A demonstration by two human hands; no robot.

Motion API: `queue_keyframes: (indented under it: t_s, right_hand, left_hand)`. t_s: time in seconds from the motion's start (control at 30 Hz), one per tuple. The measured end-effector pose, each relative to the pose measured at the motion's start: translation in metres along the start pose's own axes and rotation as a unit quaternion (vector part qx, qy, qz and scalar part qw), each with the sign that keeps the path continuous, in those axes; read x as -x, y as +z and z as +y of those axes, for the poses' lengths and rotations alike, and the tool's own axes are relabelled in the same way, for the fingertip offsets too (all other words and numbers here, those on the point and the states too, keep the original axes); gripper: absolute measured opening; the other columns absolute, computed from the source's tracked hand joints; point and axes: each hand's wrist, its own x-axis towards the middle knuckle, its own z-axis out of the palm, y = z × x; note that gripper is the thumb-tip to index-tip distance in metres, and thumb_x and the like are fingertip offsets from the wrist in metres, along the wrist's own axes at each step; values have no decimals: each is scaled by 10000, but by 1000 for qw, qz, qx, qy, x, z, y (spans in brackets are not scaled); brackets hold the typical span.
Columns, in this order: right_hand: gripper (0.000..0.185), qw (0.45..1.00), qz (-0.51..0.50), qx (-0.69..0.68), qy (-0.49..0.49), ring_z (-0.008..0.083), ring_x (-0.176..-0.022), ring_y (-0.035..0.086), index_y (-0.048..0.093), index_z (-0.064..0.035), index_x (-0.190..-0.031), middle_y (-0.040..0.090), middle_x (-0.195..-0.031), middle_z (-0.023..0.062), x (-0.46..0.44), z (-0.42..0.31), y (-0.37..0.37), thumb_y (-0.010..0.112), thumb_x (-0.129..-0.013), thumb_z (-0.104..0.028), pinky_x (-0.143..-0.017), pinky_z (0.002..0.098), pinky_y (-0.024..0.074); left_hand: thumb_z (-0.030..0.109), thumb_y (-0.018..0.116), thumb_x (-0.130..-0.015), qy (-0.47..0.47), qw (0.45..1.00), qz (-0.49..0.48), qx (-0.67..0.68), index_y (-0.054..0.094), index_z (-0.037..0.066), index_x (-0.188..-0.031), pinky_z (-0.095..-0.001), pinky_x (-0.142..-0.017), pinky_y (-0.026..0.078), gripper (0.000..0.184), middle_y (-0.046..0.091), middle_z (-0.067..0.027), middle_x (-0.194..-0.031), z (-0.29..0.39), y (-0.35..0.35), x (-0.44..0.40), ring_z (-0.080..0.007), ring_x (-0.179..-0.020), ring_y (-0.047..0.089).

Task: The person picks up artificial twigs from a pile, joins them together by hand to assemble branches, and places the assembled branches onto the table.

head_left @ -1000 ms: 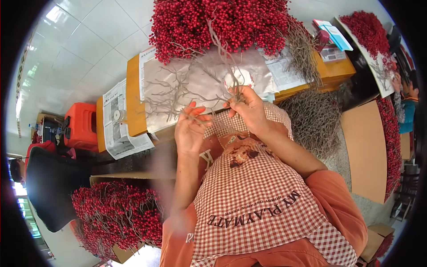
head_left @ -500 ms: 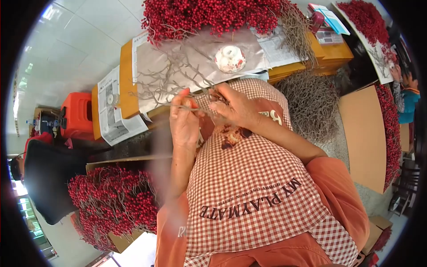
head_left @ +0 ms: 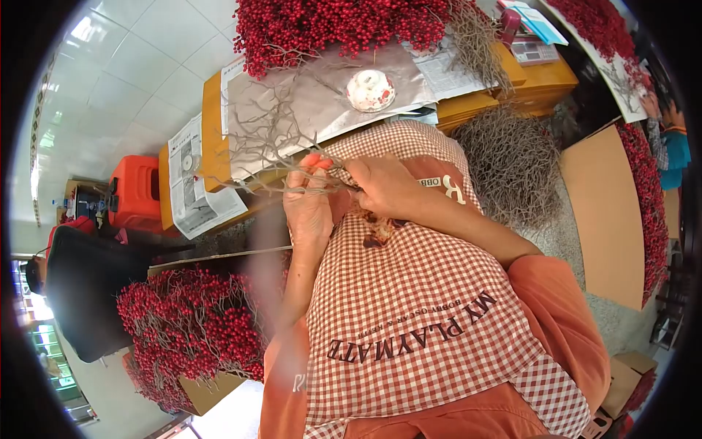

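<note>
Bare grey-brown branches point(head_left: 267, 135) spread leftward from my hands, over the table's near edge. My left hand point(head_left: 308, 201) is closed around their stems, fingertips up. Right beside it, my right hand point(head_left: 380, 183) pinches the stem ends in front of the checked apron point(head_left: 417, 293). Beyond the hands, a white dish with red marks point(head_left: 371, 91) sits on the grey sheet point(head_left: 329, 91) covering the table. A large heap of red berry stems point(head_left: 344, 25) lies at the table's far side.
A pile of bare twigs point(head_left: 508, 168) is right of the apron. Red berry stems fill a box point(head_left: 194, 322) at lower left. An orange container point(head_left: 135, 194) and black chair point(head_left: 88, 293) stand left. Cardboard point(head_left: 603, 212) is at right; another person's hands point(head_left: 662, 110) are at far right.
The branch stem held upright in my right hand a second ago has come down to the left among the others. My hands have drawn together, and my left fingers have closed.
</note>
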Motion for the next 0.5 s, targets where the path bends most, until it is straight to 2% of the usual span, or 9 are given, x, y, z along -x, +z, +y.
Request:
queue_keyframes:
  t_s: [0.07,0.1,0.17,0.3,0.37,0.4,0.47,0.5]
  right_hand:
    - [371,995,49,78,-22,312,-803,601,520,9,-1049,614,-836,120,7,-2,4,624,-716,-120,-681,445,400]
    - [371,995,52,79,-19,312,-803,601,520,9,-1049,614,-836,120,11,-3,6,624,-716,-120,-681,445,400]
    - [225,971,123,182,-92,263,-765,607,554,-8,-937,616,-803,115,17,-3,10,558,-760,-147,-683,400,393]
    - [222,971,85,203,-89,239,-726,591,541,-15,-940,603,-788,113,18,-7,3,566,-749,-124,-667,388,374]
    - [214,969,51,225,-88,243,-701,581,533,-25,-935,589,-754,103,19,-5,6,567,-753,-132,-666,379,367]
    - [214,969,52,225,-89,243,-701,581,533,-25,-935,589,-754,103,20,-3,8,567,-753,-132,-666,379,367]
    - [238,991,49,120,-24,290,-744,602,526,-18,-974,608,-792,133,18,3,14,559,-766,-128,-667,410,407]
    - [238,991,51,119,-27,290,-744,602,526,-18,-974,608,-792,133,15,9,17,559,-766,-128,-667,410,407]
  left_hand:
    - [60,610,-880,-36,999,-21,-9,553,40,-1067,-234,-716,470,197,614,-40,-908,-6,-8,0,-106,-750,549]
    - [60,610,-880,-38,999,-25,-10,553,40,-1067,-234,-716,470,197,614,-40,-908,-8,-10,0,-106,-750,549]
    - [98,630,-875,-12,999,-37,-4,552,55,-982,-228,-674,452,139,586,-13,-857,-13,-12,-1,-96,-709,525]
    - [133,636,-878,-10,1000,-22,6,532,59,-907,-232,-647,436,130,565,-10,-837,-25,-14,-5,-86,-696,503]
    - [133,571,-911,-25,999,1,-46,524,51,-885,-257,-651,435,98,568,-37,-868,-27,-16,-8,-95,-725,505]
    - [127,477,-936,-39,996,44,-73,525,41,-885,-284,-670,441,110,567,-60,-873,-21,-4,-4,-118,-754,516]
    - [115,466,-924,-41,998,20,-50,541,55,-886,-272,-669,434,103,581,-58,-879,-22,-6,-6,-120,-756,520]
    - [103,454,-911,-49,998,-6,-26,556,69,-886,-261,-667,428,110,595,-57,-885,-23,-5,-8,-121,-757,524]
